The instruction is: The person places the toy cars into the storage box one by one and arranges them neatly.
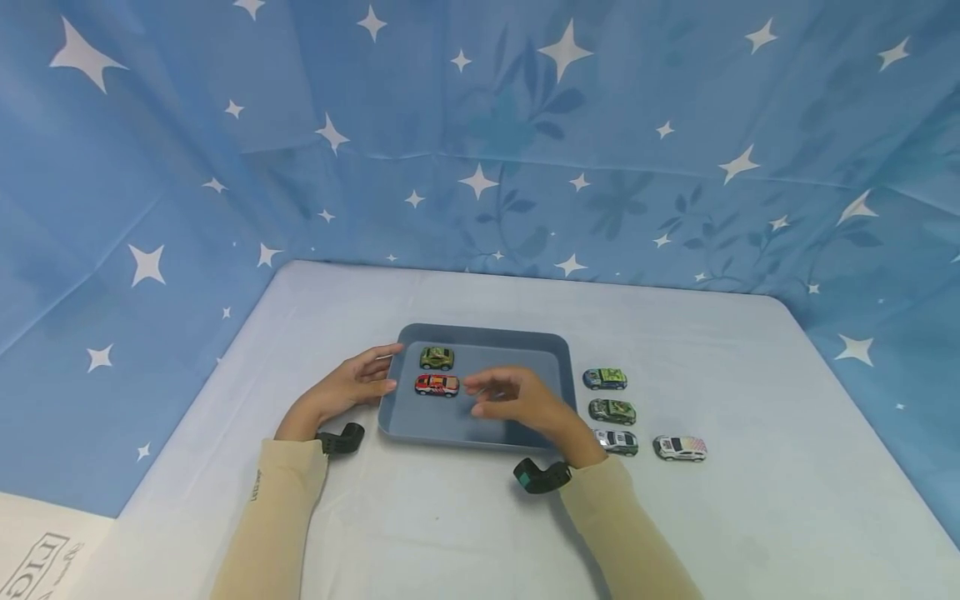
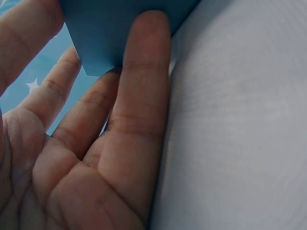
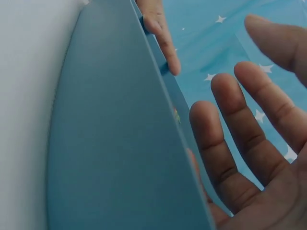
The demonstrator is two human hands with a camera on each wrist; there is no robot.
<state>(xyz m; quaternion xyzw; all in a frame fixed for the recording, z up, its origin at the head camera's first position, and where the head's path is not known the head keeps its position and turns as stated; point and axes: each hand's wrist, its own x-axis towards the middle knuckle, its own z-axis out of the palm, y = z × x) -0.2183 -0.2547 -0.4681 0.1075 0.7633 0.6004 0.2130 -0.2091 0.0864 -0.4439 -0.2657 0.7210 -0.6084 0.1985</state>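
A grey-blue tray [image 1: 480,429] lies on the table with a green toy car [image 1: 437,358] and a red toy car [image 1: 437,385] in its left part. At the tray's left side is my left hand [image 1: 348,385]; its fairly straight fingers touch the wall and rim, as the left wrist view also shows at the tray wall [image 2: 100,33]. Over the middle of the tray hovers my right hand [image 1: 525,404], right of the red car, fingers loosely bent and spread, nothing between them. In the right wrist view this hand [image 3: 259,158] is beyond the tray's near wall [image 3: 110,124].
Right of the tray stand a blue-green toy car [image 1: 605,379], a dark green toy car [image 1: 612,411] and a white-green toy car [image 1: 618,442], the last partly behind my right wrist. Farther right is a white-pink toy car [image 1: 680,448]. A starry blue curtain [image 1: 420,233] borders the white table [image 1: 390,517].
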